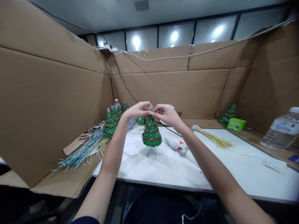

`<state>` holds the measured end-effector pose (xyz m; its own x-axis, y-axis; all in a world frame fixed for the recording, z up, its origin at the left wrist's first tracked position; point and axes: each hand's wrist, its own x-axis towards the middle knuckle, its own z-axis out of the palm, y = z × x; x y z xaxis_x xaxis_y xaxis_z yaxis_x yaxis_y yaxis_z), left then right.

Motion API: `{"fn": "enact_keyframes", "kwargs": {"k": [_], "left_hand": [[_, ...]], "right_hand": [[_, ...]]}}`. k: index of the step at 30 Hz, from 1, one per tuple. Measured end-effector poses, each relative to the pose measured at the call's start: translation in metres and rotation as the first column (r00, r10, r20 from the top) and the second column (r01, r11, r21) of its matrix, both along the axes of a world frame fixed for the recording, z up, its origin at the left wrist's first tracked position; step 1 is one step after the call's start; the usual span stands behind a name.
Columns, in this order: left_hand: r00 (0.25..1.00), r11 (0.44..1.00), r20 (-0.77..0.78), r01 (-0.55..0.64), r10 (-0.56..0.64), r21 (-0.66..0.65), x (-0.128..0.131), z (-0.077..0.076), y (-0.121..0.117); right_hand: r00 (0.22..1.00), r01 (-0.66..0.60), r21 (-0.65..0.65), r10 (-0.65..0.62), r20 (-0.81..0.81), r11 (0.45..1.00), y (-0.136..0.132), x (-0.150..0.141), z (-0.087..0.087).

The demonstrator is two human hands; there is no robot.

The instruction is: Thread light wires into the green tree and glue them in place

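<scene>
A small green Christmas tree (pixel 151 134) with red bead bands hangs above the white table (pixel 210 168), held up by its top. My left hand (pixel 137 109) pinches the tip of the tree from the left. My right hand (pixel 167 114) pinches it from the right, and a thin silvery wire loop arcs over its fingers. Both hands meet at the treetop, where a small pale ornament sits between the fingertips.
A white glue gun (pixel 176 146) lies just right of the tree. Several finished trees (pixel 112 123) and a pile of green-white strips (pixel 81 151) are at left, yellow strips (pixel 213 140) at right. A water bottle (pixel 282 130), a green packet (pixel 236 124) and cardboard walls (pixel 46 102) surround the table.
</scene>
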<state>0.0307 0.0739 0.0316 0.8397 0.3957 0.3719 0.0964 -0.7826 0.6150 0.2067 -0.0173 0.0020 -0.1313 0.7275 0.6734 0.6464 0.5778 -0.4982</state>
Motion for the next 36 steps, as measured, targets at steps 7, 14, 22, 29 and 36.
{"fn": "enact_keyframes", "kwargs": {"k": [7,14,22,29,36], "left_hand": [[0.982,0.992,0.182,-0.030,0.053,-0.126,0.011,-0.003,0.005],[0.918,0.966,0.357,-0.089,0.175,-0.244,0.026,-0.009,0.009],[0.837,0.873,0.432,-0.103,0.335,-0.477,0.029,-0.013,0.020],[0.762,0.753,0.461,-0.054,0.455,-0.655,0.005,-0.010,0.049],[0.640,0.643,0.471,-0.046,0.606,-0.765,-0.028,-0.005,0.071]], "right_hand": [[0.951,-0.086,0.058,0.099,-0.292,0.995,0.004,0.003,0.001],[0.950,0.002,0.143,0.043,-0.309,0.990,0.020,0.008,-0.005],[0.911,-0.016,0.097,0.055,-0.409,0.995,0.029,0.009,-0.008],[0.864,0.073,0.182,0.029,-0.503,0.981,0.017,0.007,0.002],[0.960,0.010,0.178,0.040,-0.276,0.984,-0.005,0.001,0.008]]}}
